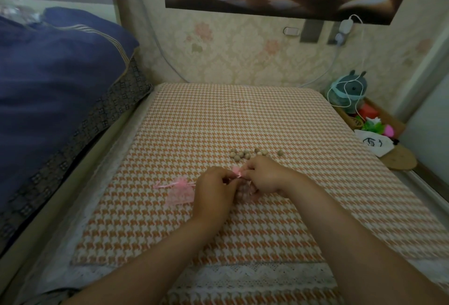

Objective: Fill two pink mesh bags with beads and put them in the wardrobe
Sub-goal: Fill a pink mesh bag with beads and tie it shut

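Note:
Between my two hands sits a pink mesh bag [245,191] with beads showing through the mesh. My left hand [213,190] and my right hand [263,174] each pinch its pink ribbon [237,173] at the bag's neck. A second pink mesh bag [179,193] lies flat to the left of my left hand, its ribbon spread out. Several loose tan beads [245,153] lie on the cloth just beyond my hands, one bead [280,152] apart to the right.
The orange-and-white houndstooth cloth [218,115] covers the table. A blue quilt [56,81] is piled on the left. At the right sit a plush toy [349,90], white cables, colourful items and a round wooden coaster [398,159]. The wall is close behind.

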